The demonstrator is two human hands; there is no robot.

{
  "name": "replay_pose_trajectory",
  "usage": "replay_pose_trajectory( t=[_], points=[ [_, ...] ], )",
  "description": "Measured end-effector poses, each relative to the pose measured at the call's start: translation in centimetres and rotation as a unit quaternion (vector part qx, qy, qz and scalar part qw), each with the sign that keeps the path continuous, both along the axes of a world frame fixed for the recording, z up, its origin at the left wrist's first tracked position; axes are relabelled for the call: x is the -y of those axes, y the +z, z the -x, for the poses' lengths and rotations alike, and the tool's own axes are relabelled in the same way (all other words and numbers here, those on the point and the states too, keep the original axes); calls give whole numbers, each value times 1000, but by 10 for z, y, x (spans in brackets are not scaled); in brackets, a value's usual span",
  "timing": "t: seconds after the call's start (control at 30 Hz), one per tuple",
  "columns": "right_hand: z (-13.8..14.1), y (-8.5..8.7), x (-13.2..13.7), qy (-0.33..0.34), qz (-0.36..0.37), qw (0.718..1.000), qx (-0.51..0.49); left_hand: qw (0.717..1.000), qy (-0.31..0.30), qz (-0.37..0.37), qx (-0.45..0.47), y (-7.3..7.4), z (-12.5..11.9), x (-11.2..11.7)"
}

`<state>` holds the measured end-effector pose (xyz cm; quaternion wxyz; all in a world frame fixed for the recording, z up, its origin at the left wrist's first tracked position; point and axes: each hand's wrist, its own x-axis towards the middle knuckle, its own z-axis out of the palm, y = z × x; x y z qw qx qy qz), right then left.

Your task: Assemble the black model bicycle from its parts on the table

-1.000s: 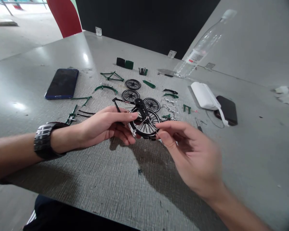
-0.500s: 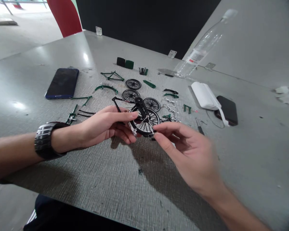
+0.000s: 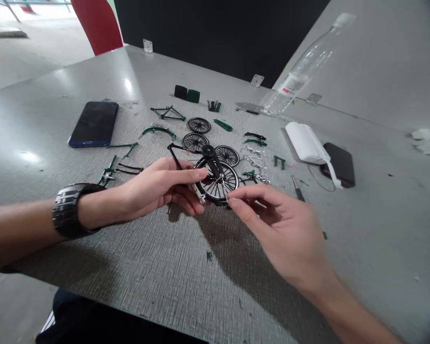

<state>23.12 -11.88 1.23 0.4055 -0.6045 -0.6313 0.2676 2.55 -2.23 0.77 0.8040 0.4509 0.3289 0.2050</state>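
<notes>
My left hand (image 3: 165,184) is closed around a black model bicycle frame (image 3: 215,162), thumb on top and fingers underneath. A spoked wheel (image 3: 218,187) is fitted in this frame, with a silver part (image 3: 198,192) along its near left side. At the wheel's lower right rim, my right hand (image 3: 272,215) pinches a thin silver rod (image 3: 225,186) between thumb and forefinger. The rod runs up toward the hub; its lower end is hidden by my fingertips. Just beyond the held model lie loose wheels (image 3: 227,155).
Around lie a green frame (image 3: 168,112), green mudguard (image 3: 159,130), silver parts (image 3: 255,161) and black and green boxes (image 3: 187,93). Further out are a phone (image 3: 93,123), screwdriver (image 3: 297,189), white case (image 3: 306,143), dark flat object (image 3: 338,165) and plastic bottle (image 3: 297,79).
Both hands keep their hold on the model and rod. The right fingertips have shifted very slightly at the rim; the whole view has moved a little.
</notes>
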Motion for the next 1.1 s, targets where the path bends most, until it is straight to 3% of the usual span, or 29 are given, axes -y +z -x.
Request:
replay_pose_trajectory(
  t=[0.3, 0.4, 0.6, 0.87, 0.97, 1.1],
  points=[
    [0, 0, 1, 22, -27, 999, 23, 1000, -1, 0, -2, 1, -2, 1],
    [-3, -1, 1, 32, -81, 994, 65, 1000, 1, 7, -3, 1, -1, 1],
    [-12, -1, -4, 108, -251, 928, 252, 999, -10, 34, 12, -2, 1, -3],
    [-20, 5, 4, 109, -306, 864, 385, 997, -50, 42, 33, -1, 0, -3],
    [-21, 5, 3, 116, -326, 853, 390, 997, -50, 47, 37, 0, 0, -3],
    [-21, 2, 3, 110, -313, 871, 362, 997, -49, 49, 36, 1, 1, -2]
  ],
)
